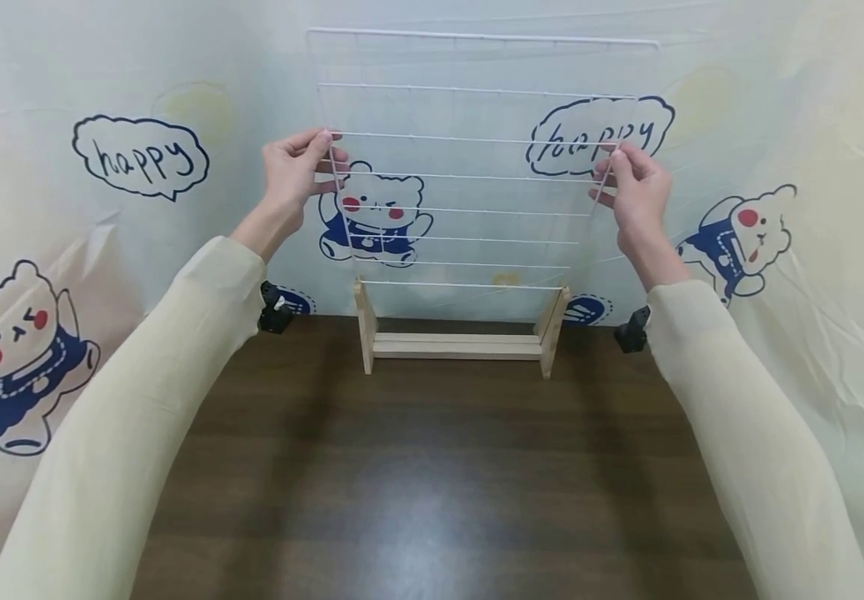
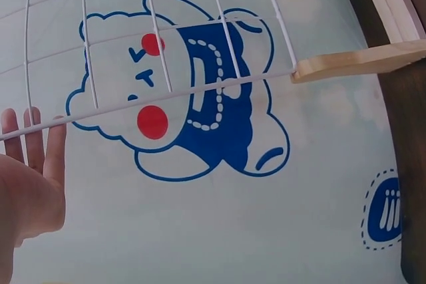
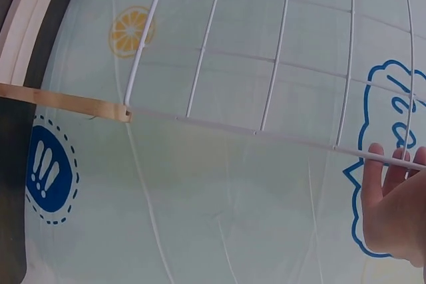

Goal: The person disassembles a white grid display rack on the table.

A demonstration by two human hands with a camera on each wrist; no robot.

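Near the far edge of your desk (image 1: 432, 467), the white wire grid panel (image 1: 469, 177) rises crosswise, lower corners meeting the wooden stand (image 1: 457, 347); your left hand (image 1: 297, 171) and right hand (image 1: 637, 187) pinch its opposite sides, equally near.

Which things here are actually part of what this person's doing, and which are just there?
Part of it:
- white wire grid
- wooden stand at its lower end
- left hand and right hand, holding the grid's sides

Just there:
- printed cloth behind
- dark tabletop underneath
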